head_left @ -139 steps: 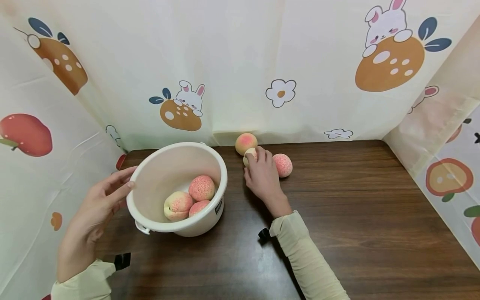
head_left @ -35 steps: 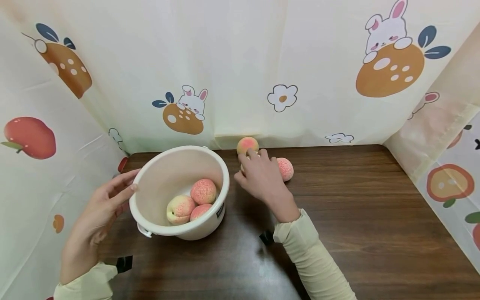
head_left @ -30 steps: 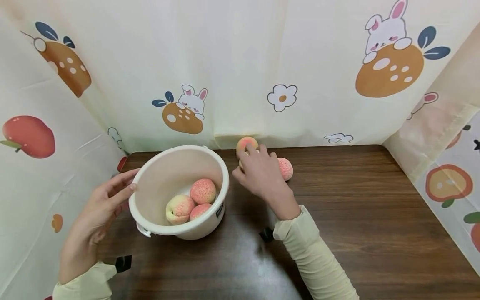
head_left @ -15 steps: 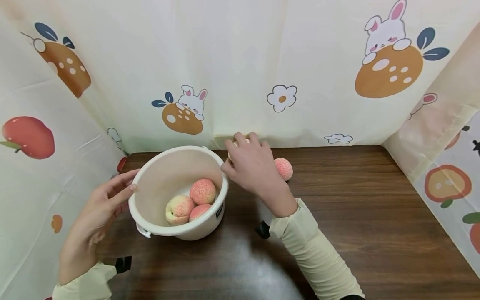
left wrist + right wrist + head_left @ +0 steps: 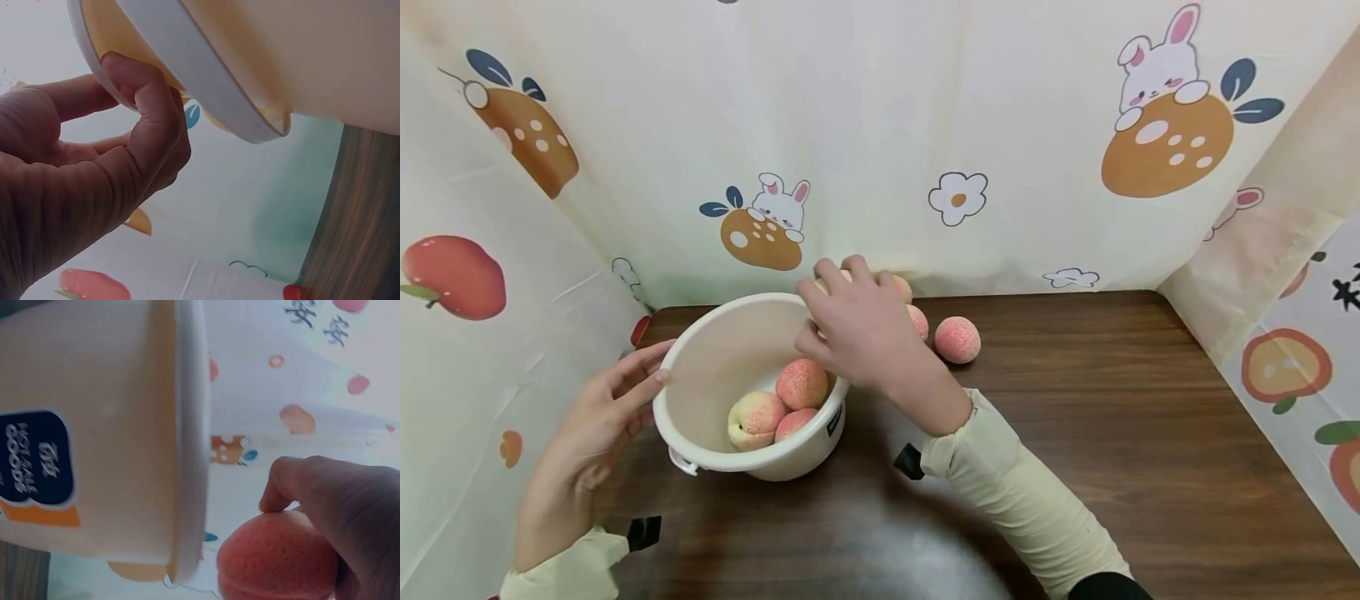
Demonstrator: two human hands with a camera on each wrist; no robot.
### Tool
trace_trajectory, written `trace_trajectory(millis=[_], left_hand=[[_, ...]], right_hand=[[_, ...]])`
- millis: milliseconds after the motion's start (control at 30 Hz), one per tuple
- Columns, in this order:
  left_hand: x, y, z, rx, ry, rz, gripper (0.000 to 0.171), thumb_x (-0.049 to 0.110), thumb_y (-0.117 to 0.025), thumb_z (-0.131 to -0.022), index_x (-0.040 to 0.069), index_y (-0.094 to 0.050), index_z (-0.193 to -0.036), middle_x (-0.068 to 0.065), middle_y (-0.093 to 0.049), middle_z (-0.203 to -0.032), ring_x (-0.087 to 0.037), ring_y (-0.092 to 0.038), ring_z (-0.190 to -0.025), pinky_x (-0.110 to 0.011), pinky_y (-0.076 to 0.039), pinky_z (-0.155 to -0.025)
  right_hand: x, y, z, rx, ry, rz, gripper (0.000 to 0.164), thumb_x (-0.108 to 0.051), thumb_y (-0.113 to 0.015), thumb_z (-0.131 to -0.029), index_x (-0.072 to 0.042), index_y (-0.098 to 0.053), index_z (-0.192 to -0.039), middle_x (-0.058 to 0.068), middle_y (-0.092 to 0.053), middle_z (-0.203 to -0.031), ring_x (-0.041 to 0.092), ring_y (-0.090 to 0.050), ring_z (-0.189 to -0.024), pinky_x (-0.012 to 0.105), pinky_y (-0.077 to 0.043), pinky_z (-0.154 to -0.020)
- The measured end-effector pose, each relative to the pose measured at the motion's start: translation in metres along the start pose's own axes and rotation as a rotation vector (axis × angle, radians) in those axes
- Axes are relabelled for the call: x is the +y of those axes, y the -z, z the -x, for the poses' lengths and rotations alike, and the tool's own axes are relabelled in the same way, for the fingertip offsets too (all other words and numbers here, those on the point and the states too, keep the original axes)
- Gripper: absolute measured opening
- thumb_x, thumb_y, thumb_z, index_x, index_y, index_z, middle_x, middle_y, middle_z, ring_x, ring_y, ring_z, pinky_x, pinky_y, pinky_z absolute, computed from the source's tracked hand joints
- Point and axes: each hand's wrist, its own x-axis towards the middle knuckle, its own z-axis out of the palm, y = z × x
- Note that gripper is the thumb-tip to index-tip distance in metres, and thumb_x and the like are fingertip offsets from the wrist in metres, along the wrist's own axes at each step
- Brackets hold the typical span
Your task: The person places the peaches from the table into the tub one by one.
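My left hand [image 5: 613, 408] grips the left rim of a white plastic bucket [image 5: 715, 350], thumb over the edge; the left wrist view shows the bent thumb [image 5: 134, 75] at that rim. Inside the bucket lie a few peaches, among them a pale, pink-blushed peach [image 5: 752, 419] and a redder peach [image 5: 802, 383]. My right hand [image 5: 872, 329] is at the bucket's right rim, palm down, holding another peach [image 5: 278, 559] in curled fingers. From the head view that peach is mostly hidden behind the fingers; in the right wrist view it is beside the bucket's outer rim.
On the dark wood table [image 5: 1075, 400], right of the bucket, sit a peach [image 5: 957, 340], a partly covered peach [image 5: 917, 321] and a peach by the back curtain [image 5: 902, 289]. Printed curtains [image 5: 880, 125] enclose the back and sides.
My right hand has picked up a peach from the group at the back and carried it left to the bucket's rim, uncovering another peach. The left hand stays on the bucket.
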Motion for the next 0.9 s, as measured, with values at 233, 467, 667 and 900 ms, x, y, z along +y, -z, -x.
trace_trajectory(millis=[233, 467, 667, 900], left_hand=[[-0.001, 0.001, 0.001, 0.004, 0.002, 0.054, 0.036, 0.003, -0.055, -0.106, 0.02, -0.063, -0.136, 0.007, -0.073, -0.116, -0.01, -0.075, -0.093, -0.027, -0.065, -0.071], [-0.004, 0.001, 0.001, -0.02, 0.001, 0.102, 0.037, 0.001, -0.052, -0.107, 0.02, -0.064, -0.137, 0.006, -0.074, -0.118, -0.011, -0.076, -0.093, -0.029, -0.065, -0.071], [-0.004, 0.004, 0.001, -0.042, 0.006, 0.115, 0.039, 0.0, -0.05, -0.108, 0.02, -0.062, -0.139, 0.006, -0.073, -0.122, -0.012, -0.076, -0.095, -0.03, -0.066, -0.073], [-0.001, 0.004, 0.0, -0.04, 0.033, 0.124, 0.038, 0.0, -0.051, -0.107, 0.021, -0.062, -0.138, 0.006, -0.074, -0.121, -0.012, -0.076, -0.095, -0.031, -0.066, -0.072]], right_hand=[[-0.018, -0.009, 0.0, 0.054, 0.141, -0.017, 0.017, -0.031, -0.053, -0.094, -0.023, -0.059, -0.107, -0.002, -0.058, -0.123, 0.028, -0.055, -0.122, 0.045, -0.051, -0.082], [-0.027, -0.024, 0.001, 0.039, 0.213, 0.008, 0.015, -0.033, -0.056, -0.089, -0.024, -0.058, -0.101, -0.003, -0.055, -0.113, 0.025, -0.051, -0.111, 0.041, -0.048, -0.077], [-0.028, -0.034, -0.002, -0.012, 0.262, 0.01, 0.015, -0.035, -0.059, -0.09, -0.025, -0.059, -0.101, -0.003, -0.057, -0.118, 0.025, -0.053, -0.11, 0.04, -0.049, -0.08], [-0.027, -0.039, -0.007, -0.08, 0.294, -0.037, 0.019, -0.034, -0.061, -0.091, -0.026, -0.061, -0.108, -0.003, -0.055, -0.131, 0.023, -0.051, -0.119, 0.039, -0.051, -0.084]])
